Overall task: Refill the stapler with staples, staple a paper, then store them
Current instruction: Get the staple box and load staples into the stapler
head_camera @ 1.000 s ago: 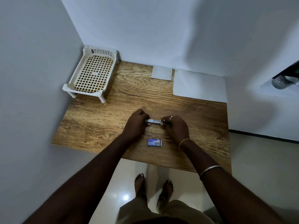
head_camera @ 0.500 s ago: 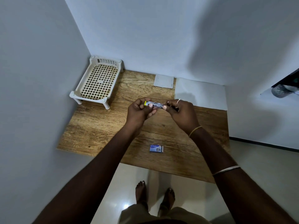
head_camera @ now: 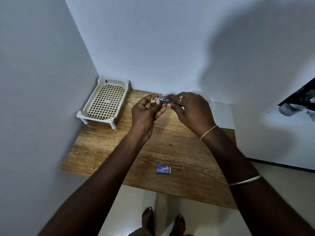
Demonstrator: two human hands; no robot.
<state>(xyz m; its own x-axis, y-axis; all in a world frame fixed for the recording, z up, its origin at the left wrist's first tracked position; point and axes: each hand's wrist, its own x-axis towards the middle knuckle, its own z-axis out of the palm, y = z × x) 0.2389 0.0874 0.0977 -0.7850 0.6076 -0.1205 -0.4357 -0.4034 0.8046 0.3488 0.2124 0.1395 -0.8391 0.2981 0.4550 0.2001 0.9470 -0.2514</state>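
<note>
The only printing in view is on the small blue staple box [head_camera: 163,169], which carries a white mark and a short line of white lettering too small to read. It lies flat on the wooden surface [head_camera: 170,147] near the front edge, well apart from both hands. Its right end shows white, and it cannot be told whether the box is open or what is in it. A white plastic basket [head_camera: 84,114] on short legs stands in the far left corner of the surface, close to both walls, and the wood shows through its grid floor. A white sheet of paper [head_camera: 221,114] lies flat at the far right of the surface, against the back wall. The stapler [head_camera: 161,100], a small metal one with a yellow left end, is held in the air above the far part of the surface, lying roughly level from left to right between the two hands. The left hand [head_camera: 146,111] has its palm turned toward the camera and its fingers curled, with the thumb and fingertips gripping the stapler's yellow end. The right hand [head_camera: 189,109] shows its back, with its thumb and forefinger pinching the stapler's right end. It wears a ring [head_camera: 181,96] on one finger, a thin yellow band [head_camera: 208,132] at the wrist and a silver bangle [head_camera: 245,181] further up the forearm. Bare feet [head_camera: 148,217] stand on the pale floor below the surface's front edge.
</note>
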